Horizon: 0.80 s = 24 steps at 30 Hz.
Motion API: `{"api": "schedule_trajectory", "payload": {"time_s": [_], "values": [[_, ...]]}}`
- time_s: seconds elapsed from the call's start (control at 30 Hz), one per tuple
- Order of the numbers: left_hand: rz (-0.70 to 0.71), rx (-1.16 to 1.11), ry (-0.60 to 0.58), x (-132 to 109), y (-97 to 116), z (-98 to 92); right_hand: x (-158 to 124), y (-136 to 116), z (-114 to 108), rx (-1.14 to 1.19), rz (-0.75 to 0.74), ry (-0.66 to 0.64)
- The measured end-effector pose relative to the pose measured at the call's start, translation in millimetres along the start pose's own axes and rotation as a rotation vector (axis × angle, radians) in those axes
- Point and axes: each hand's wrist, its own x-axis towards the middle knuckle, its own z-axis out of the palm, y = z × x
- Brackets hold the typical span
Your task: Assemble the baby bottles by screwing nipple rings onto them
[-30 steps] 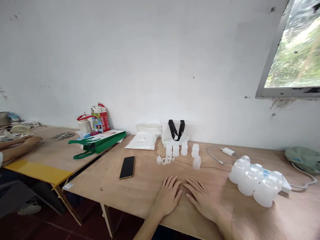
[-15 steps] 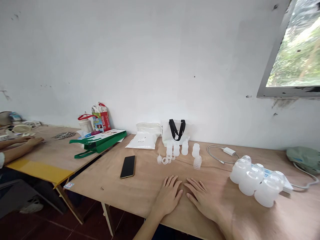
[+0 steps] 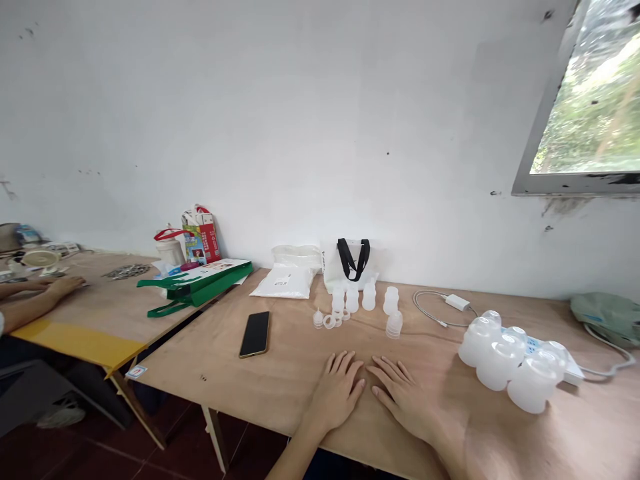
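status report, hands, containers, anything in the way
Left hand, right hand: palms down on table, holding nothing. Translucent containers clustered right of right hand, untouched. Phone left of left hand, not in between.

The brown wooden table point(image 3: 210, 377) spreads under the left grip point(image 3: 336, 393) and right grip point(image 3: 403, 397), both palm down. Beyond them, small translucent rings point(image 3: 337, 321) lie clustered beside a pointed cap point(image 3: 318, 320); just past the right grip, a ribbed translucent piece point(image 3: 393, 326) stands upright. Leftward, a black phone point(image 3: 255, 335) lies flat, screen up.
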Motion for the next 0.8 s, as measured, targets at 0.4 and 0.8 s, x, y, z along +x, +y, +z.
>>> {"api": "schedule_trajectory", "payload": {"time_s": [0.4, 0.8], "values": [[-0.009, -0.007, -0.017, -0.3, 1.2, -1.6, -0.7, -1.5, -2.9, -0.006, -0.006, -0.014], [0.005, -0.004, 0.02, -2.2, -0.2, 0.7, -0.2, 5.5, -1.9, 0.166, -0.022, 0.093]]}}
